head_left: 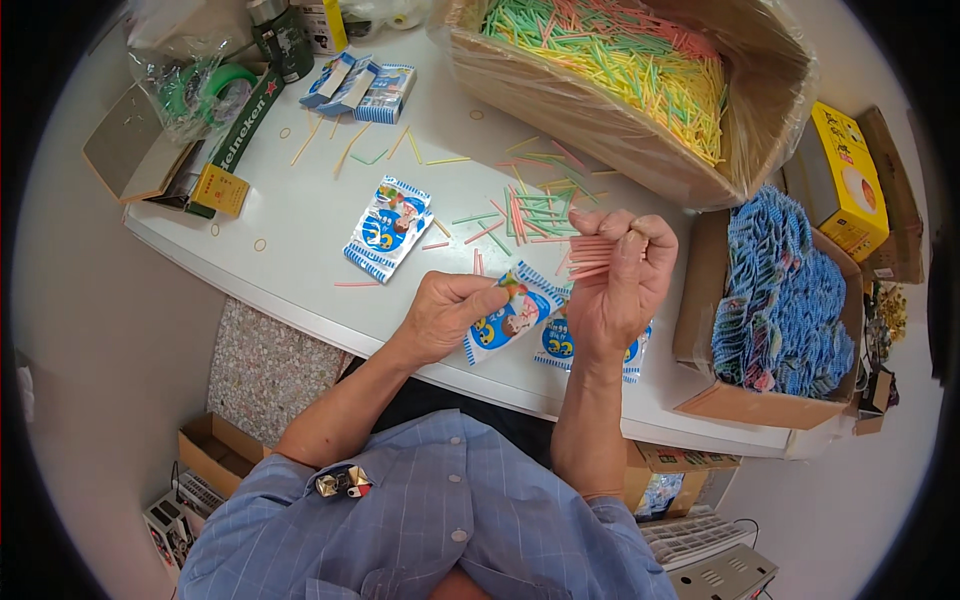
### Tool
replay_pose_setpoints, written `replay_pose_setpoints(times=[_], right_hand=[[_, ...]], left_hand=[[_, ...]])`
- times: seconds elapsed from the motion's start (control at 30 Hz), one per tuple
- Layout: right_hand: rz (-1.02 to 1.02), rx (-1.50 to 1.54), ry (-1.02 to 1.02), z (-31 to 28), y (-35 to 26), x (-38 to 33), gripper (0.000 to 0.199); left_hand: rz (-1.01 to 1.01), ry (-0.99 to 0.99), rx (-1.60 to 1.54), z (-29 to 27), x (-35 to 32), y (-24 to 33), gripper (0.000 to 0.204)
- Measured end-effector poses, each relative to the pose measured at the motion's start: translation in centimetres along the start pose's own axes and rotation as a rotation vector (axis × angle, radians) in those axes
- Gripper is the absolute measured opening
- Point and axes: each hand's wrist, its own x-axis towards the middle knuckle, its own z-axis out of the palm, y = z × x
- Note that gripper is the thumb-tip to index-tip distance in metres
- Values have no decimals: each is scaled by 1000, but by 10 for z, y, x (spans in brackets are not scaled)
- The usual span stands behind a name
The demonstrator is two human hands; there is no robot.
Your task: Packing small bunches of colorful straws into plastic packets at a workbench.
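- Pinching the blue-and-white foil packet (522, 312) by its edge, the left hand (440, 318) has thumb closed against fingers; a light grip should prevent creasing.
- Just beside it, the right hand (630, 282) is clamped on pink sticks (590, 257) (levelling their ends would probably help).
- White tabletop (300, 268): small yellow box (221, 190) left, plastic-lined, stick-filled carton (590, 150) upper right.
- Speckled floor (265, 370) lower left.

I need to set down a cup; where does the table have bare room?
The wider free patch of table lies between the small yellow box and the lone packet, thin rings nearby. A narrower strip runs left of the carton of blue packaging. Crowded middle: loose sticks between the large carton and the right hand.
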Motion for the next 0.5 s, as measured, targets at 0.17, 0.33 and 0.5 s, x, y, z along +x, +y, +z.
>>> replay_pose_setpoints(times=[0.17,0.33,0.5], right_hand=[[8,-34,-32,9,-3,-9,15],[26,-64,-64,11,-2,-17,15],[138,-60,-12,12,1,-26,17]], left_hand=[[11,-39,-36,6,1,-3,30],[8,-16,-98,9,2,-4,27],[42,1,-101,6,2,-8,27]])
